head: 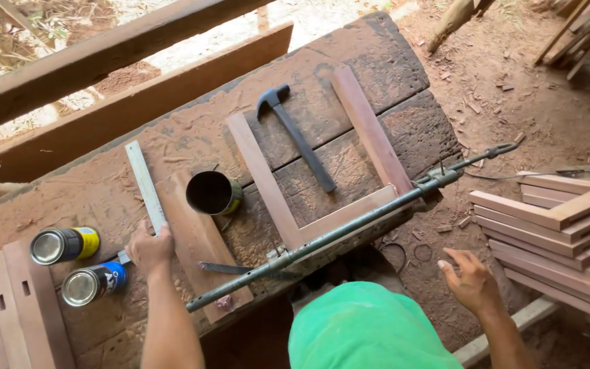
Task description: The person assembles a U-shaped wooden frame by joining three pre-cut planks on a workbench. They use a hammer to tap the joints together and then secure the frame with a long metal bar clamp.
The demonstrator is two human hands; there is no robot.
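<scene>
My left hand (149, 247) rests on the near end of a flat metal ruler (145, 184) lying on a dusty wooden workbench (377, 55), fingers curled over it. My right hand (471, 279) hovers open off the bench's right side, above the dirt floor, holding nothing. A three-sided reddish wooden frame (370, 130) lies on the bench, squeezed by a long metal bar clamp (349, 229) along its near rail. A black claw hammer (298, 140) lies inside the frame.
An open dark tin (212, 193) stands by a loose board (203, 246). Two cans (63, 244) (93, 282) lie at the left near slotted wood pieces (8, 307). Finished frames (554, 225) are stacked at the right. A green cap (367, 328) fills the bottom.
</scene>
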